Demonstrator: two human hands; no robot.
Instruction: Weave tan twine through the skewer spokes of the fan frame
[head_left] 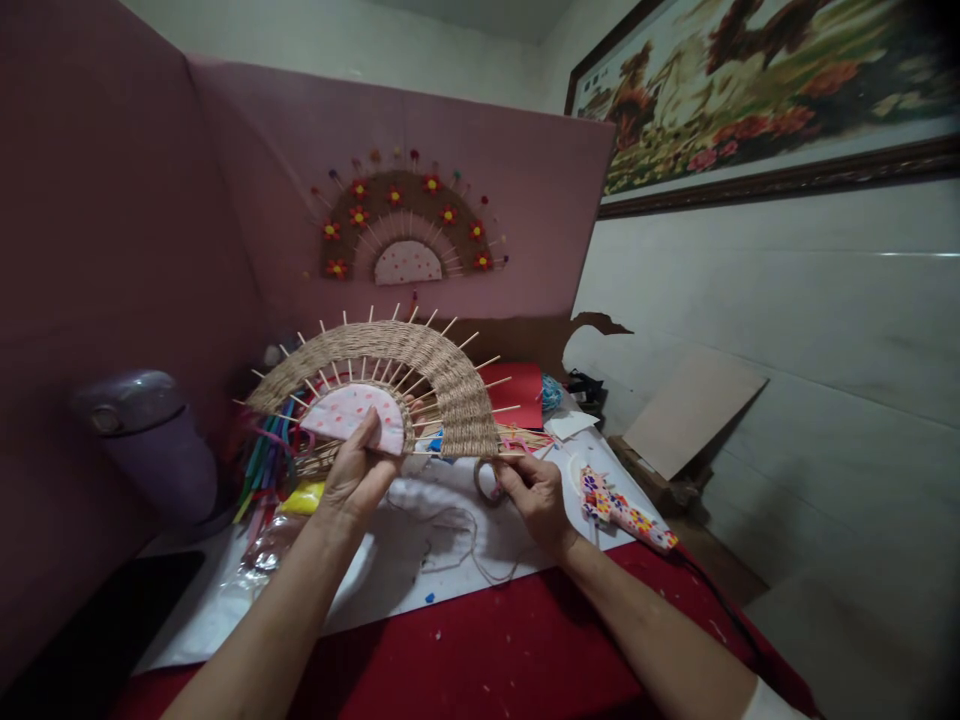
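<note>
A half-round woven fan (397, 345) is held up over the table, with brown twine worked over thin sticks whose tips poke out along its rim. My left hand (356, 475) grips its dotted white half-circle base (360, 415), thumb on the front. At the fan's lower right corner, my right hand (532, 495) is closed in a pinch on brown twine (484, 482), beside the end of the lowest stick. The twine loops by the fingertips, and a thin strand trails onto the white paper below. The right fingertips are partly hidden.
A finished-looking fan with flowers (395, 195) is pinned on the pink board (525, 200). A purple tumbler (154, 450) stands left, near coloured pipe cleaners (259, 470). A flower-patterned glue gun (630, 515) with a cord lies right. Red card (517, 390) is behind.
</note>
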